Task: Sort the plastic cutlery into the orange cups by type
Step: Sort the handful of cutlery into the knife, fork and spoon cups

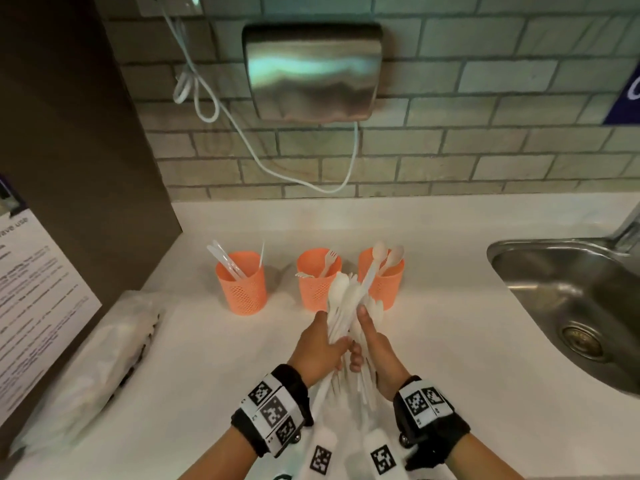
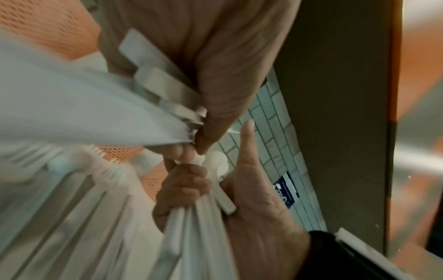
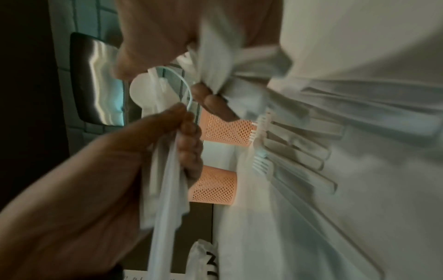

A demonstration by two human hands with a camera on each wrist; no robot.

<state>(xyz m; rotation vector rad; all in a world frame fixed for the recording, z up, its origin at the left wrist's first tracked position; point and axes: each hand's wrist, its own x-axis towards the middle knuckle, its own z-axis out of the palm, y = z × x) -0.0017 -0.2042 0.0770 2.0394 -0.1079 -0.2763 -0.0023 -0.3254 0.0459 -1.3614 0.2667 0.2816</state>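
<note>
1. I see the white table [image 1: 450,341] first, because it is the biggest thing. Three orange plastic cups with small holes stand on it in a row near the wall.
2. The left orange cup [image 1: 242,289] has knives in it. The middle orange cup [image 1: 317,285] has forks. The right orange cup [image 1: 384,282] has spoons.
3. My left hand [image 1: 318,348] is curled tight round a big bunch of white plastic cutlery [image 1: 343,306]. The bunch is up in the air, just in front of the middle and right cups.
4. My right hand [image 1: 375,344] is curled on the same bunch from the other side, with its thumb lying flat along the pieces. From the wrist views I think it is pinching a few pieces, but the blur hides which ones.
5. The bunch is long and thin. Its long way runs from my wrists out toward the cups, and it tips up. Spoon bowls and fork tips point at the cups at the far end. Some fork tips also point back near my hands, so the pieces are mixed.
6. To do this step well, I think I should keep the left hand firm and pull out one piece only. I should look at its head first, then drop it handle down into the cup that matches.
7. Pulling too fast could make the others slip out.
</note>
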